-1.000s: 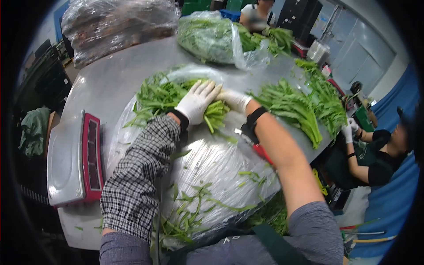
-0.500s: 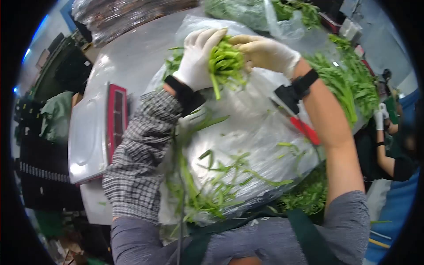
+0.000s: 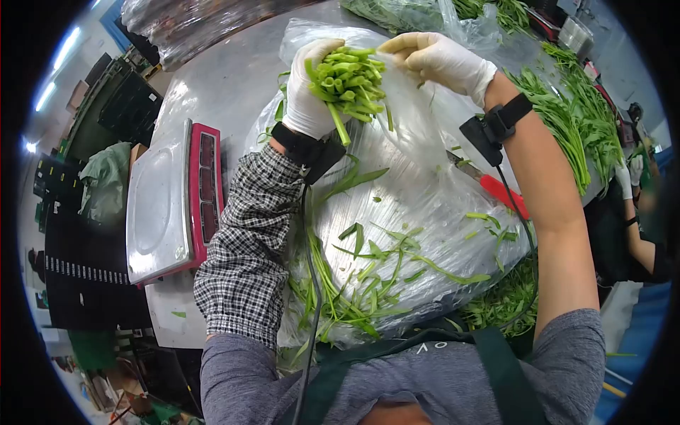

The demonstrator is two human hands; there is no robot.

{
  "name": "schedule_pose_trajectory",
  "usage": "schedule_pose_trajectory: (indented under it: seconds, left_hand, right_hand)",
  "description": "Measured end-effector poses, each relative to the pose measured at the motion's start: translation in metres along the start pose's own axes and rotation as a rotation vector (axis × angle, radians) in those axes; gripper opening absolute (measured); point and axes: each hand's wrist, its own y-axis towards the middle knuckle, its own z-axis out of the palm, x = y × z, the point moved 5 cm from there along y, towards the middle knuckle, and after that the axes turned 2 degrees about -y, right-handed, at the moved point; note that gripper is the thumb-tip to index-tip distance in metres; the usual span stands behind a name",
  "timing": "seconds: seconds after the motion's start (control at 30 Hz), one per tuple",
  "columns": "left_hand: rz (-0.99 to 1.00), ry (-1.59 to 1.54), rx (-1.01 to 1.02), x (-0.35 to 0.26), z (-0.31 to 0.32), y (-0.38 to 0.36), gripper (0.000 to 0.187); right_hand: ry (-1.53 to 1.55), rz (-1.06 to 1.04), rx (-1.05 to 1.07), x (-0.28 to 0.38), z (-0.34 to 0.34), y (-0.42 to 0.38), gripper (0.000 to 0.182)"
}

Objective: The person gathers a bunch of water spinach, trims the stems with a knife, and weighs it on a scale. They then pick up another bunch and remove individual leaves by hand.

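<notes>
In my gloved left hand (image 3: 312, 92) is a bunch of leafy greens (image 3: 347, 83), its pale cut stem ends turned toward me. One longer stem hangs down from the bundle. Just right of it, my gloved right hand (image 3: 443, 62) is held with fingers stretched toward the stems and apart, and nothing shows in its grasp. Beneath both hands lies a clear plastic sheet (image 3: 418, 184), scattered with loose leaves and stem bits (image 3: 375, 262). A knife with a red handle (image 3: 504, 195) rests on the plastic below my right wrist.
A weighing scale (image 3: 161, 212) with a red display side stands at left. More long-stemmed greens (image 3: 559, 134) lie along the right, and bagged greens (image 3: 397, 13) sit at the back. Wrapped stacks (image 3: 212, 25) are at back left. Another person's gloved hand (image 3: 623, 180) shows far right.
My right hand has come away from the bunch, moving right and up. My left hand still holds the bunch, whose cut ends now face me more fully. The view has shifted slightly.
</notes>
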Motion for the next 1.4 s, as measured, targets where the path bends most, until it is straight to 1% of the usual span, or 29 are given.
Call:
schedule_pose_trajectory:
  seconds: [0.07, 0.1, 0.17, 0.23, 0.27, 0.3, 0.33, 0.37, 0.4, 0.47, 0.53, 0.57, 0.63, 0.67, 0.77, 0.8, 0.83, 0.87, 0.9, 0.97, 1.0, 1.03, 1.1, 1.17, 1.23, 1.27, 1.3, 1.37, 1.4]
  left_hand:
    - [-0.307, -0.319, -0.024, 0.017, 0.001, -0.009, 0.059]
    - [-0.305, -0.318, -0.025, 0.012, -0.001, -0.008, 0.059]
    - [0.052, -0.009, 0.043, -0.018, -0.007, 0.001, 0.062]
    - [0.133, -0.024, 0.029, -0.011, -0.013, 0.006, 0.063]
    - [-0.129, -0.43, -0.021, -0.008, -0.013, 0.003, 0.063]
    - [-0.394, -0.83, -0.072, -0.013, -0.009, 0.001, 0.063]
    - [-0.391, -0.826, -0.072, -0.008, -0.01, 0.0, 0.063]
    - [-0.284, -0.641, -0.063, -0.004, -0.015, -0.001, 0.064]
    - [-0.181, -0.46, -0.052, -0.009, -0.016, 0.001, 0.065]
    - [-0.199, -0.467, -0.06, -0.011, -0.015, -0.002, 0.064]
    - [-0.224, -0.358, -0.058, -0.013, -0.019, 0.0, 0.06]
    - [-0.457, -0.911, -0.166, -0.008, -0.015, -0.003, 0.058]
    - [-0.468, -0.872, -0.147, -0.005, -0.016, -0.005, 0.058]
    - [-0.474, -0.873, -0.154, -0.002, -0.016, -0.006, 0.058]
    - [-0.389, -0.789, -0.138, -0.001, -0.02, -0.007, 0.058]
    - [-0.366, -0.61, -0.109, -0.002, -0.022, -0.006, 0.059]
    - [-0.339, -0.429, -0.08, -0.003, -0.023, -0.004, 0.06]
    - [-0.285, -0.304, -0.051, -0.006, -0.024, -0.004, 0.06]
    - [-0.278, -0.305, -0.047, -0.008, -0.024, -0.003, 0.06]
    - [-0.453, -0.787, -0.122, -0.007, -0.02, -0.004, 0.06]
    - [-0.502, -0.956, -0.164, -0.007, -0.016, -0.005, 0.059]
    - [-0.475, -0.842, -0.131, -0.003, -0.017, -0.005, 0.06]
    - [-0.475, -0.818, -0.096, 0.001, -0.015, -0.005, 0.062]
    - [-0.464, -0.849, -0.11, -0.002, -0.013, -0.008, 0.063]
    - [-0.45, -0.943, -0.087, 0.001, -0.009, -0.012, 0.06]
    - [-0.469, -1.029, -0.061, 0.009, -0.006, -0.015, 0.059]
    - [-0.463, -1.031, -0.057, 0.009, -0.005, -0.018, 0.059]
    - [-0.286, -0.286, 0.001, 0.003, -0.013, -0.021, 0.053]
    - [-0.19, -0.199, 0.014, -0.001, -0.013, -0.02, 0.071]
  right_hand:
    - [-0.204, 0.04, -0.273, -0.007, -0.017, 0.0, 0.031]
    - [-0.205, 0.038, -0.273, -0.012, -0.02, 0.003, 0.031]
    - [-0.279, 0.122, -0.472, -0.037, -0.043, 0.013, 0.024]
    - [-0.495, 0.142, -0.639, -0.055, -0.062, 0.019, 0.019]
    - [-0.738, 0.122, -0.683, -0.06, -0.07, 0.019, 0.021]
    - [-0.739, 0.117, -0.682, -0.056, -0.067, 0.018, 0.021]
    - [-0.794, 0.186, -0.674, -0.056, -0.063, 0.015, 0.023]
    - [-0.848, 0.26, -0.664, -0.056, -0.06, 0.013, 0.024]
    - [-1.019, 0.209, -0.72, -0.05, -0.058, 0.013, 0.027]
    - [-1.199, -0.218, -0.92, -0.027, -0.054, 0.006, 0.028]
    - [-0.994, -0.508, -0.863, 0.017, -0.024, -0.017, 0.025]
    - [-0.982, -0.492, -0.848, 0.023, -0.015, -0.024, 0.025]
    - [-0.342, -0.314, -0.426, 0.02, -0.002, -0.021, 0.02]
    - [-0.343, -0.307, -0.42, 0.026, 0.007, -0.028, 0.02]
    - [-0.272, 0.159, 0.136, 0.001, 0.065, -0.035, 0.024]
    - [-0.48, 0.212, 0.135, -0.015, 0.074, -0.032, 0.028]
    - [-0.782, 0.148, 0.122, -0.033, 0.075, -0.025, 0.034]
    - [-0.923, 0.138, -0.005, -0.053, 0.072, -0.02, 0.041]
    - [-0.925, 0.134, -0.012, -0.053, 0.075, -0.018, 0.041]
    - [-0.471, 0.526, 0.001, -0.068, 0.078, -0.021, 0.048]
    - [-0.353, 0.517, 0.065, -0.069, 0.082, -0.021, 0.047]
    - [-0.364, 0.505, 0.056, -0.074, 0.077, -0.017, 0.047]
    - [0.255, 0.514, 0.018, -0.084, 0.078, -0.011, 0.044]
    - [0.333, 0.452, 0.022, -0.086, 0.077, -0.008, 0.048]
    - [0.61, 0.389, -0.097, -0.062, 0.083, -0.01, 0.054]
    - [0.619, 0.395, -0.05, -0.056, 0.087, -0.011, 0.065]
    - [0.617, 0.389, -0.055, -0.053, 0.087, -0.009, 0.065]
    - [0.698, 0.246, -0.012, -0.042, 0.087, -0.004, 0.068]
    - [0.643, 0.3, -0.045, -0.036, 0.082, -0.004, 0.07]
